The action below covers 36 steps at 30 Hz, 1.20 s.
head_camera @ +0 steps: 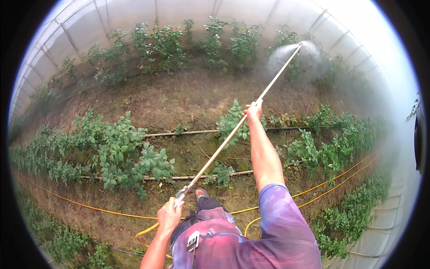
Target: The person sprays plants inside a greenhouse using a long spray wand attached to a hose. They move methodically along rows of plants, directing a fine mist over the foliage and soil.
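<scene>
A long, pale spray lance (223,143) runs diagonally from low centre to upper right. My left hand (169,215) is closed around its handle, from whose lower end a yellow hose (147,230) curves away. Farther up the pole, my right hand (253,110) grips it with the arm stretched forward. The lance's nozzle (300,44) gives off a fan of white mist over leafy plants (292,69) in the far row. Below the right hand, a green leafy bush (233,124) stands close to the pole.
Leafy plants (117,151) grow in rows at left and right (327,148). Thin pipes (201,132) lie across the soil between them. More yellow hose (97,208) stretches along the ground near my sandalled foot (201,194). Plastic sheeting on a frame (188,10) encloses the rows.
</scene>
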Available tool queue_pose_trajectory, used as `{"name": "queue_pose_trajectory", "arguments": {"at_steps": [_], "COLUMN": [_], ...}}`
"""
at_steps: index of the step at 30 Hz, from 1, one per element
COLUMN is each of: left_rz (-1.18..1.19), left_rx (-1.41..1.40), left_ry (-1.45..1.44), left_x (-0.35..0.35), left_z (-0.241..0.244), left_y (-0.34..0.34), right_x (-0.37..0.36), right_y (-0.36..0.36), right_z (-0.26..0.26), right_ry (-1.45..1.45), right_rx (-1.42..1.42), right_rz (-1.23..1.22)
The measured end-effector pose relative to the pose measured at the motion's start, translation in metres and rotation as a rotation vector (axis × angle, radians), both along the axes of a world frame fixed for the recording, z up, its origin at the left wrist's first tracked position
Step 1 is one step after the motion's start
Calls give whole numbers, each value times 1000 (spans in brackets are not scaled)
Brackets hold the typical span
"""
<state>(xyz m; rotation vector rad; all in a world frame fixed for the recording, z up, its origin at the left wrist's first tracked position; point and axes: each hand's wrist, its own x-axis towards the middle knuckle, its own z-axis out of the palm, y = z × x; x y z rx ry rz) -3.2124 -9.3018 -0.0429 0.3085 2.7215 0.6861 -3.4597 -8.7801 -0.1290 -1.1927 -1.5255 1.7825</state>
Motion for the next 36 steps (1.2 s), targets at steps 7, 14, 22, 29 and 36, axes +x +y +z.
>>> {"name": "queue_pose_trajectory", "arguments": {"at_steps": [7, 14, 22, 29, 36], "left_rz": [197, 468, 678, 519, 249], "left_rx": [5, -1, 169, 546, 532], "left_ry": [64, 40, -5, -253, -434], "left_x": [-37, 1, 97, 141, 113], "left_z": [-1, 8, -24, -89, -65], "left_y": [6, -98, -228, -391, -513], "right_x": [-99, -126, -78, -25, 14], "right_y": [-169, -368, -595, -708, -662], "right_z": [39, 55, 49, 33, 16], "right_ry": [-154, -149, -123, -193, -429], "right_rx": [66, 61, 141, 373, 560], "right_rz": [340, 647, 1020, 926, 480]}}
